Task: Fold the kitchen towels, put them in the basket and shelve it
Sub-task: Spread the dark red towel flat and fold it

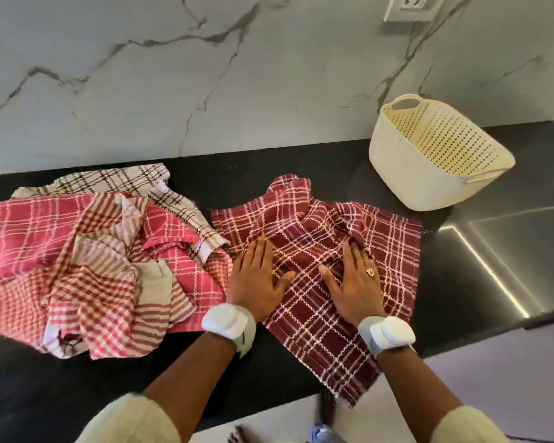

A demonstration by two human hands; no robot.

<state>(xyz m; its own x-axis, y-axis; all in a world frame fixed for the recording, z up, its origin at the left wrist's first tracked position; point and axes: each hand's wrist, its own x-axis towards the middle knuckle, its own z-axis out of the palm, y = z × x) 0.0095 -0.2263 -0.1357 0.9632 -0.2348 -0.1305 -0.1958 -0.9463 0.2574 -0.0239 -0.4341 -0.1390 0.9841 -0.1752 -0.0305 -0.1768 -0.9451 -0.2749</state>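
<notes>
A dark red plaid towel (387, 251) lies spread and wrinkled on the black counter (29, 385), with one corner hanging over the front edge. My left hand (256, 279) presses flat on its left part, fingers straight. My right hand (352, 282), wearing a ring, presses flat on its middle. To the left lies a heap of unfolded towels: a pink plaid one (23, 231), a red-and-white checked one (96, 295) and a cream one with dark lines (115, 180). A cream perforated basket (429, 161) stands empty at the back right.
A marble backsplash (205, 75) rises behind the counter, with a wall socket (410, 8) at top right. A glossy steel surface (518, 238) adjoins the counter on the right. The floor shows below the counter's front edge.
</notes>
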